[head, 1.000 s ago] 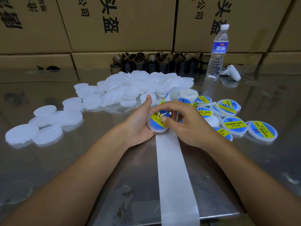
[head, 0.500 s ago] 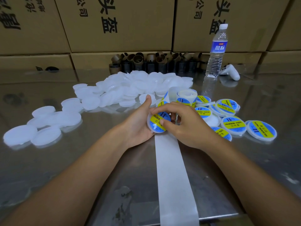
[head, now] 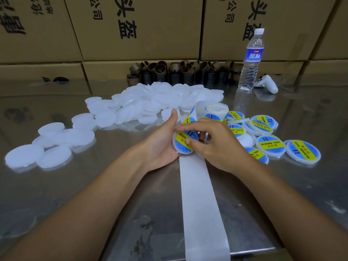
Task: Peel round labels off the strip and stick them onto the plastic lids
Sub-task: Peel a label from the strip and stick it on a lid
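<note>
The left hand [head: 162, 142] cradles the lid [head: 183, 149] from below, just over the strip [head: 199, 194] on the surface [head: 94, 185]. The right hand [head: 216, 146] arches over it, index on the far rim and thumb pressing the label [head: 185, 137] down. The danger here is an uneven rub, which could trap a bubble or a crease. The label also looks to sit a touch off-centre, so once pressed it may stay crooked. A slack left hand could drop the lid among the labelled lids [head: 271, 146]. Compared with half a second ago the lid has barely moved, but the right thumb has slid towards the near edge, uncovering more blue.
</note>
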Tool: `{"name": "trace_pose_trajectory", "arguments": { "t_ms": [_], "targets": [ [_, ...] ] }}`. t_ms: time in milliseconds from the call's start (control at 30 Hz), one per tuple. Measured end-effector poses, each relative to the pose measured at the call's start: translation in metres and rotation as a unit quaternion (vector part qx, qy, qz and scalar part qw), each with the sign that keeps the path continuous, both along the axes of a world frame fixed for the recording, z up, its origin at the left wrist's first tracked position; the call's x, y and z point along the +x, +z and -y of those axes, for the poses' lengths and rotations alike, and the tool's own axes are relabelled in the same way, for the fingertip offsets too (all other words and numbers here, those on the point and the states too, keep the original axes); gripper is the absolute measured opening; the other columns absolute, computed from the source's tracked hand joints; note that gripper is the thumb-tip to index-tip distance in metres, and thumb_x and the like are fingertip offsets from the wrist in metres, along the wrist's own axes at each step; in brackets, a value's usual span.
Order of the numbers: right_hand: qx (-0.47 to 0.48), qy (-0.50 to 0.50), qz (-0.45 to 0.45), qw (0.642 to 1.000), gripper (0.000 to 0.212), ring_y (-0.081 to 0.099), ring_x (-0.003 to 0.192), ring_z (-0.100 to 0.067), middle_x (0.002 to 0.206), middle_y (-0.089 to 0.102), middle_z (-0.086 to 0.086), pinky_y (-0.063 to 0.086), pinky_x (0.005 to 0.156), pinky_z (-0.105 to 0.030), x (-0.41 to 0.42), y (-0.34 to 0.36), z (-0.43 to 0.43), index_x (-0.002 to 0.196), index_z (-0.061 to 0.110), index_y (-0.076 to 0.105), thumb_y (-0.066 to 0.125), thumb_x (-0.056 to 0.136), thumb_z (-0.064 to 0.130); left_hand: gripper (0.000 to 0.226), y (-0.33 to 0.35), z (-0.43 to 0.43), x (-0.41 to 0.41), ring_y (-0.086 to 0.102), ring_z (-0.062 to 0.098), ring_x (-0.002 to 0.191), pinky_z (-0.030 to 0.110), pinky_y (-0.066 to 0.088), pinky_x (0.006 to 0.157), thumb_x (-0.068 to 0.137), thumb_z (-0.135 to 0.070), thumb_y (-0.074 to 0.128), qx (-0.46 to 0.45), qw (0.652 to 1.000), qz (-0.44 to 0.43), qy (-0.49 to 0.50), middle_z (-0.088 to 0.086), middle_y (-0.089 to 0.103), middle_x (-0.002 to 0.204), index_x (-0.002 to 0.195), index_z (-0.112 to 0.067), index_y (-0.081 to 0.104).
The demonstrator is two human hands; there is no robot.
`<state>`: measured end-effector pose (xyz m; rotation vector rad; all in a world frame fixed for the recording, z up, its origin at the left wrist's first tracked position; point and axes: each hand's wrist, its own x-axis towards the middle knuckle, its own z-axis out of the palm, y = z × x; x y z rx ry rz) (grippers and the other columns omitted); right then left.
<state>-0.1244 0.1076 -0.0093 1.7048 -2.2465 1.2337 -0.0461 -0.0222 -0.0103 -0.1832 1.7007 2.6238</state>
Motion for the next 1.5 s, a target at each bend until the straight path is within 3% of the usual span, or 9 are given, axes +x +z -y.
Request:
{"name": "trace_pose_trajectory", "arguments": {
  "t_ms": [333,467,600,767,933,1133,1233,1400,1500],
  "targets": [
    [-0.012,-0.037,-0.009,0.999,0.022,0.046,0.068,0.000,0.071,0.049,0.014,0.032,0.060,-0.013,-0.002,-0.003,0.003,0.104,0.028,0.070,0.064,0.085,0.017,0.058,0.000,-0.001,0.001,0.056,0.022,0.122,0.035,0.045,0.103,0.092,-0.050,0.038,-0.053,0.998,-0.025,0.002,0.017,0.057,0.132,0.131,-0.008,0.052],
    [-0.024,-0.030,0.013,0.999,0.023,0.047,0.066,-0.003,0.073,0.053,0.017,0.033,0.059,-0.013,-0.003,-0.002,0.002,0.100,0.030,0.069,0.060,0.085,0.015,0.037,-0.001,0.000,0.006,0.058,0.024,0.110,0.034,0.043,0.104,0.086,-0.010,0.062,-0.097,0.993,-0.061,-0.015,0.019,0.058,0.115,0.120,0.003,0.055],
    [-0.030,-0.037,0.017,0.999,0.025,0.046,0.064,-0.004,0.071,0.053,0.026,0.036,0.061,-0.010,-0.004,-0.002,0.002,0.107,0.037,0.067,0.061,0.088,0.022,0.047,0.001,0.001,0.007,0.058,0.022,0.096,0.032,0.041,0.099,0.060,0.013,0.042,-0.100,0.993,-0.051,-0.023,0.013,0.061,0.097,0.102,-0.001,0.057],
    [-0.022,-0.041,0.019,0.999,0.032,0.048,0.063,-0.001,0.070,0.053,0.037,0.036,0.060,-0.009,-0.005,-0.002,0.003,0.115,0.039,0.065,0.061,0.088,0.022,0.042,0.000,-0.001,0.007,0.064,0.017,0.089,0.025,0.051,0.088,0.077,0.022,0.037,-0.130,0.990,-0.043,-0.014,0.008,0.067,0.091,0.102,-0.002,0.060],
    [-0.064,-0.089,0.106,0.988,0.043,0.055,0.061,-0.002,0.065,0.067,0.006,0.047,0.067,-0.019,-0.008,-0.002,0.004,0.118,0.030,0.062,0.075,0.078,0.023,0.039,-0.002,-0.003,0.003,0.064,0.017,0.097,0.026,0.051,0.094,0.086,0.019,0.042,-0.143,0.989,-0.018,0.030,0.008,0.068,0.099,0.119,0.004,0.056],
    [-0.080,-0.126,0.136,0.979,0.031,0.060,0.059,-0.004,0.060,0.067,0.010,0.053,0.071,-0.030,-0.010,-0.002,0.005,0.100,0.026,0.066,0.080,0.072,0.029,0.033,-0.002,-0.008,0.002,0.063,0.018,0.105,0.028,0.048,0.099,0.091,0.013,0.045,-0.151,0.987,-0.011,0.058,0.011,0.066,0.113,0.115,-0.003,0.060],
    [-0.087,-0.143,0.105,0.980,0.026,0.055,0.055,-0.006,0.064,0.067,0.013,0.052,0.066,-0.033,-0.009,-0.003,0.004,0.094,0.032,0.066,0.079,0.072,0.035,0.029,-0.001,-0.009,0.001,0.066,0.017,0.099,0.025,0.052,0.093,0.090,0.013,0.045,-0.136,0.988,-0.013,0.068,0.010,0.068,0.110,0.106,-0.003,0.062],
    [-0.092,-0.188,0.043,0.977,0.011,0.060,0.077,-0.010,0.074,0.064,0.017,0.052,0.073,-0.035,-0.010,-0.003,0.005,0.093,0.034,0.066,0.067,0.083,0.036,0.019,0.001,-0.008,0.002,0.072,0.016,0.080,0.023,0.058,0.072,0.095,0.007,0.045,-0.049,0.996,-0.010,0.078,0.009,0.074,0.089,0.105,0.001,0.060],
    [-0.091,-0.192,0.039,0.976,0.007,0.059,0.070,-0.011,0.070,0.061,0.018,0.053,0.068,-0.038,-0.010,-0.004,0.004,0.089,0.036,0.064,0.062,0.086,0.031,0.019,0.001,-0.009,0.002,0.072,0.016,0.079,0.027,0.058,0.079,0.099,-0.009,0.046,-0.057,0.994,-0.010,0.088,0.008,0.074,0.091,0.109,-0.003,0.060]
  ]
}}
